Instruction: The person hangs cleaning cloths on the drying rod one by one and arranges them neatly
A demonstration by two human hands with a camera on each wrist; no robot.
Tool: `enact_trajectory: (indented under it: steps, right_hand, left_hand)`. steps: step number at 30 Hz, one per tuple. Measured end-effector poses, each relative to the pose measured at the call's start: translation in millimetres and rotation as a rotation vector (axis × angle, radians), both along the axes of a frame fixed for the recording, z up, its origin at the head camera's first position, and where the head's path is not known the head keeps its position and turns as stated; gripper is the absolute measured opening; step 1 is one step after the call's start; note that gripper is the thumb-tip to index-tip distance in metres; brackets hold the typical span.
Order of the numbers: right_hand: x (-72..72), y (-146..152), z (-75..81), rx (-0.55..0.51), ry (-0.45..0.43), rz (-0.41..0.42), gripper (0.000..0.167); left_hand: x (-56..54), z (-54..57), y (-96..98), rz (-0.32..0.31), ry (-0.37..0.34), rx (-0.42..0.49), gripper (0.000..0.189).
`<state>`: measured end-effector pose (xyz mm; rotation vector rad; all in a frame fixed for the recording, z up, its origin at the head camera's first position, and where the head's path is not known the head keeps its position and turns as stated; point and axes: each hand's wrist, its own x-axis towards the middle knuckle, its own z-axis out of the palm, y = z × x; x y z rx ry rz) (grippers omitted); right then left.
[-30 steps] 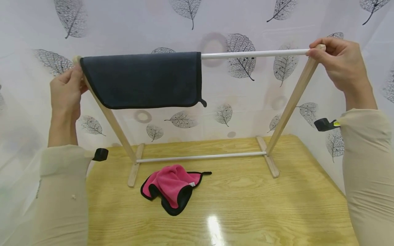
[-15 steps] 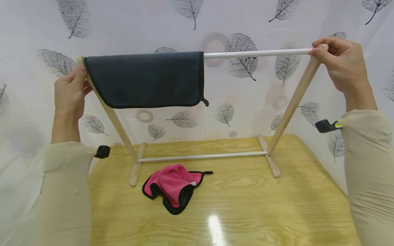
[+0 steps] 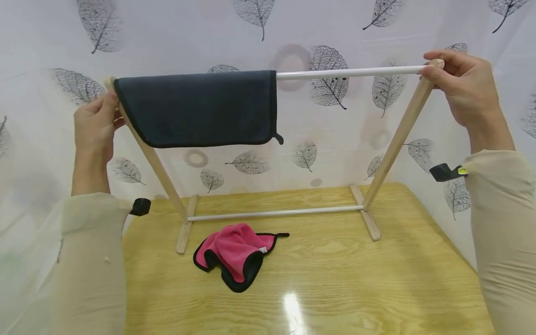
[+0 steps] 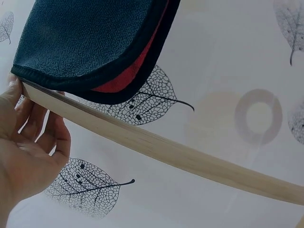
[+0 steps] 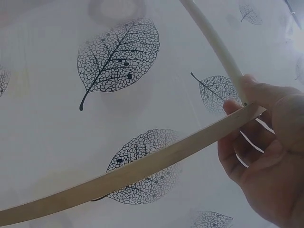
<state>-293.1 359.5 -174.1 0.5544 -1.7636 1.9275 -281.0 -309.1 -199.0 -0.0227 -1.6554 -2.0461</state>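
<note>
A wooden rack with a white top rod (image 3: 351, 73) stands on the table in the head view. My left hand (image 3: 94, 125) pinches its left post (image 3: 157, 172) near the top, thumb and fingers on either side. My right hand (image 3: 473, 90) grips the upper end of the right post (image 3: 398, 142), beside the rod joint (image 5: 246, 104). Over the rod's left half hangs a folded dark grey cloth (image 3: 197, 109) with black edging and a small corner loop. Its red underside (image 4: 123, 78) shows in the left wrist view.
A crumpled pink cloth (image 3: 234, 246) with black trim lies on the wooden table (image 3: 356, 288), in front of the rack's lower white rod (image 3: 276, 213). Two wooden feet (image 3: 370, 225) support the rack. Behind hangs a white leaf-patterned curtain (image 3: 289, 116).
Over the last second my left hand has slid slightly down the left post, baring more of its top. The right hand stays at its post, and the cloths look unchanged.
</note>
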Motion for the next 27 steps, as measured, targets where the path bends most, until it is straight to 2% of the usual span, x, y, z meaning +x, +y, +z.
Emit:
enact_trajectory:
  steps: [5, 12, 13, 14, 16, 18, 21, 23, 27]
  right_hand:
    - [5.9, 2, 0.9, 0.034, -0.022, -0.063, 0.033]
    - [24.1, -3, 5.3, 0.166, 0.071, -0.395, 0.029]
    - [26.6, -4, 5.2, 0.177, 0.093, -0.436, 0.028]
    - [28.8, -6, 4.3, 0.153, 0.118, -0.436, 0.027]
    - [33.0, -10, 0.7, 0.079, 0.168, -0.373, 0.026]
    - [36.4, -14, -4.8, 0.003, 0.216, -0.257, 0.028]
    - [40.1, -23, -16.2, -0.082, 0.227, -0.049, 0.029]
    - [42.9, -30, -25.8, -0.056, 0.201, 0.008, 0.029]
    - [47.7, -46, -49.9, 0.074, 0.129, 0.017, 0.028]
  left_hand:
    - [-1.3, 0.9, 4.7, 0.032, -0.003, -0.012, 0.025]
    - [-1.2, 1.5, 6.1, 0.052, -0.016, -0.018, 0.027]
    - [-1.2, 1.5, 5.8, 0.050, -0.017, -0.013, 0.027]
    - [-1.1, 1.5, 5.7, 0.049, -0.016, -0.007, 0.027]
    - [-1.0, 1.0, 5.2, 0.045, -0.012, -0.001, 0.027]
    - [-0.9, -0.1, 4.6, 0.043, 0.000, 0.010, 0.024]
    - [0.4, -2.4, 3.5, 0.046, 0.007, 0.016, 0.022]
    - [0.6, -3.9, 3.3, 0.048, 0.015, 0.025, 0.021]
    - [0.3, -5.6, 3.8, 0.054, 0.024, 0.022, 0.022]
